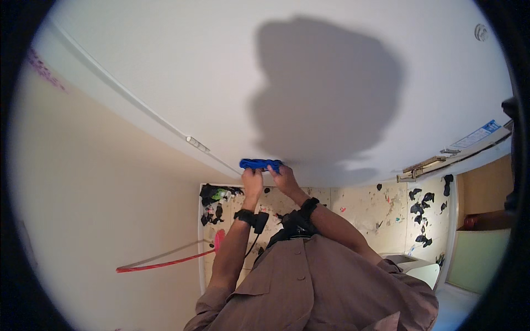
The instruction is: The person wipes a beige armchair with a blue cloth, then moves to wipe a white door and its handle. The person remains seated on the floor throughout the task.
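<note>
A bunched blue cloth (257, 164) is gripped between my two hands, close to the surface of a white door (207, 82). My left hand (252, 183) pinches its left part from below. At its right end, the fingers of my right hand (285, 178) are closed on the fabric, thumb on the near side. Whether the cloth touches the door, I cannot tell. Black straps with small devices are on both wrists.
Left of the door, a hinge (198, 144) joins it to the frame. A latch (418, 166) sits at the right edge. A red-handled broom or mop (165, 263) leans on the left wall. Black scraps (420, 207) litter the tiled floor. A pale-green panel (478, 258) stands lower right.
</note>
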The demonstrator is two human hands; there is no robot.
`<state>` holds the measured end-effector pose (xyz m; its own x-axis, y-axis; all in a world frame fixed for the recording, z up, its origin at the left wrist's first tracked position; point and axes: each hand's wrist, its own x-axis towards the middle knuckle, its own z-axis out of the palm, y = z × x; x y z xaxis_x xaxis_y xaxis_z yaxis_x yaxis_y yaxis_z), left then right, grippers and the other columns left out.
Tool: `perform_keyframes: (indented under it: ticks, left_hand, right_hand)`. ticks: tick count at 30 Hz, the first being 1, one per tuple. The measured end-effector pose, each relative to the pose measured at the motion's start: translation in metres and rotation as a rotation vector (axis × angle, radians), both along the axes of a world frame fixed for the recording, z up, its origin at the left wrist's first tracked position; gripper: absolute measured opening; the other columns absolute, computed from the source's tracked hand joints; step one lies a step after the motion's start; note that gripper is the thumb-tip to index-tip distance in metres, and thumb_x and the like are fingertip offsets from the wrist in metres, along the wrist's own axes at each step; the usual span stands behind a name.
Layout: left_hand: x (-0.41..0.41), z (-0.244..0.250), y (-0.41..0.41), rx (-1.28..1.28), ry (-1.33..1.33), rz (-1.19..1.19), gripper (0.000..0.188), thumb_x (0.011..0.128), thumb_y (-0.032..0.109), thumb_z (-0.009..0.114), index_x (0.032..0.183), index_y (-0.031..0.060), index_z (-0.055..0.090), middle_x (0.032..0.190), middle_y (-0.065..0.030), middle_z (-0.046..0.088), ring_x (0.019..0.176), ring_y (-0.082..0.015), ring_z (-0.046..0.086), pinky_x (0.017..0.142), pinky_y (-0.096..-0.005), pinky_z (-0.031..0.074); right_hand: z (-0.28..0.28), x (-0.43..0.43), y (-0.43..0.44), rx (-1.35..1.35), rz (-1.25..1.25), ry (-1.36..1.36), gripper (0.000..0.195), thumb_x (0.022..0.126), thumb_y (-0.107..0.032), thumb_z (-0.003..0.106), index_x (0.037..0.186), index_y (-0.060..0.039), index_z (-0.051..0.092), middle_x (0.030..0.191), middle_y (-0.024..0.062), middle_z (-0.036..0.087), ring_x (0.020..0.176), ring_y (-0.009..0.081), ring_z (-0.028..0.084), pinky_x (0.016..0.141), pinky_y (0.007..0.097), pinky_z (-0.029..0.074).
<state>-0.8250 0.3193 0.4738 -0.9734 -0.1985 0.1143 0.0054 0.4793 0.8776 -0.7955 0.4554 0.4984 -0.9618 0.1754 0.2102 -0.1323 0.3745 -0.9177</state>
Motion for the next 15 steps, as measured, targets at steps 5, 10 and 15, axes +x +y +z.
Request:
perform_keyframes:
  ticks: [5, 10, 15]
  left_hand:
    - [0.014, -0.012, 0.057, -0.214, -0.054, -0.225, 0.021, 0.090, 0.018, 0.065, 0.089, -0.0026, 0.073, 0.080, -0.0275, 0.068, 0.075, -0.0445, 0.068, 0.066, -0.0472, 0.052]
    - [0.024, 0.080, 0.084, -0.021, 0.081, -0.319, 0.015, 0.086, 0.015, 0.069, 0.084, 0.0021, 0.078, 0.072, -0.0240, 0.067, 0.065, -0.0330, 0.070, 0.060, -0.0387, 0.051]
    - [0.011, 0.063, 0.052, 0.136, 0.136, -0.246, 0.014, 0.086, 0.012, 0.072, 0.084, -0.0014, 0.076, 0.074, -0.0192, 0.072, 0.063, -0.0288, 0.070, 0.060, -0.0376, 0.051]
  right_hand:
    - [-0.038, 0.022, 0.065, 0.193, -0.093, -0.116, 0.042, 0.102, -0.036, 0.059, 0.080, -0.0005, 0.064, 0.065, 0.0187, 0.062, 0.059, 0.0338, 0.061, 0.060, 0.0455, 0.047]
    - [0.075, 0.042, 0.095, 0.038, -0.235, -0.065, 0.034, 0.102, -0.028, 0.061, 0.084, -0.0014, 0.072, 0.063, 0.0166, 0.063, 0.056, 0.0273, 0.062, 0.057, 0.0415, 0.046]
    - [0.105, 0.034, 0.065, 0.203, -0.180, 0.047, 0.038, 0.100, -0.027, 0.062, 0.077, 0.0031, 0.063, 0.065, 0.0243, 0.061, 0.060, 0.0437, 0.059, 0.057, 0.0472, 0.045]
